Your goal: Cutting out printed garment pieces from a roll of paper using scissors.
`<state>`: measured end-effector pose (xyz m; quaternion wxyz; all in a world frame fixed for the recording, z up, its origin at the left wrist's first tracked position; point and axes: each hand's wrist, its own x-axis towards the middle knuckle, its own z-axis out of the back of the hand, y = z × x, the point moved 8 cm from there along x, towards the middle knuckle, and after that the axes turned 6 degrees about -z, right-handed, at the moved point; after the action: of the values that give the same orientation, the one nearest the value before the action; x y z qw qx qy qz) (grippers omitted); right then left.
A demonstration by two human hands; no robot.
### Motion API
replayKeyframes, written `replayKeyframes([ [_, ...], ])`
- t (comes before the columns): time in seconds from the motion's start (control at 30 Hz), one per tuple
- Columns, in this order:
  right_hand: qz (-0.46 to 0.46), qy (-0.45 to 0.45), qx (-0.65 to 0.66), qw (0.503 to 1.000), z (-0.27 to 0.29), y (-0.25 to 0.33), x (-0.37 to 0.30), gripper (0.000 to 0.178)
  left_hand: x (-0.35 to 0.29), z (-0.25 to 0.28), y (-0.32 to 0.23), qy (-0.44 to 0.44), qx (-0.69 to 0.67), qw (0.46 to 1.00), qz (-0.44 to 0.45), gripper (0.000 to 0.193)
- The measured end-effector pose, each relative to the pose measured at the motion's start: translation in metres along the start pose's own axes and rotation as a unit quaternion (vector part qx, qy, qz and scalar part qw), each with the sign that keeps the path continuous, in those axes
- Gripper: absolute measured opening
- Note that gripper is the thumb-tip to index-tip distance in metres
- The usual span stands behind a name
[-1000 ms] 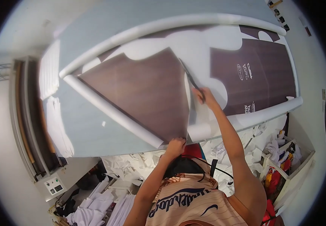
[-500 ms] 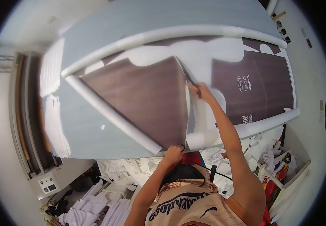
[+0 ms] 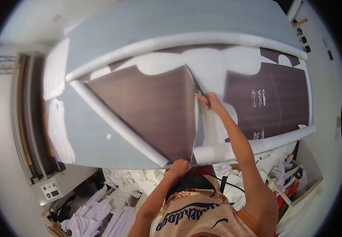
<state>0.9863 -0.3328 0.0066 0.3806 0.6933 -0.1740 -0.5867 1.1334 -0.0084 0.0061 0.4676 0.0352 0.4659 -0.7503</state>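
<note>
A large white sheet (image 3: 214,59) printed with dark brown garment shapes lies on the blue-grey table. Through it runs a long cut beside the left brown panel (image 3: 147,106). My right hand (image 3: 212,103) is closed round the handles of dark scissors (image 3: 195,82), whose blades point away from me along the panel's right edge, near its top corner. At the table's near edge my left hand (image 3: 179,167) pinches the panel's lower corner. Farther right lies a second brown panel (image 3: 281,94) with white printed marks.
Rolled white edges (image 3: 119,122) border the sheet at left, back (image 3: 178,40) and near right (image 3: 253,147). White scraps (image 3: 56,118) lie on the table's left side. Below the near edge are heaped white offcuts (image 3: 139,179); a bin of scraps (image 3: 293,177) stands at right.
The whole scene sits slightly lower in the picture. My right hand and the scissors stay at nearly the same spot on the cut, and my left hand keeps hold of the corner.
</note>
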Motion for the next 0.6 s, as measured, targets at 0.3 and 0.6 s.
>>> replayKeyframes([
  [0.3,-0.051,0.072,0.049,0.995,0.052,0.014,0.025,0.050,0.086,0.200,0.010,-0.207,-0.072,0.965,0.142,0.048],
  [0.6,-0.095,0.172,-0.257,0.946,0.100,0.094,0.093,0.038,0.243,0.324,0.045,-0.480,-0.018,0.865,0.145,0.039],
])
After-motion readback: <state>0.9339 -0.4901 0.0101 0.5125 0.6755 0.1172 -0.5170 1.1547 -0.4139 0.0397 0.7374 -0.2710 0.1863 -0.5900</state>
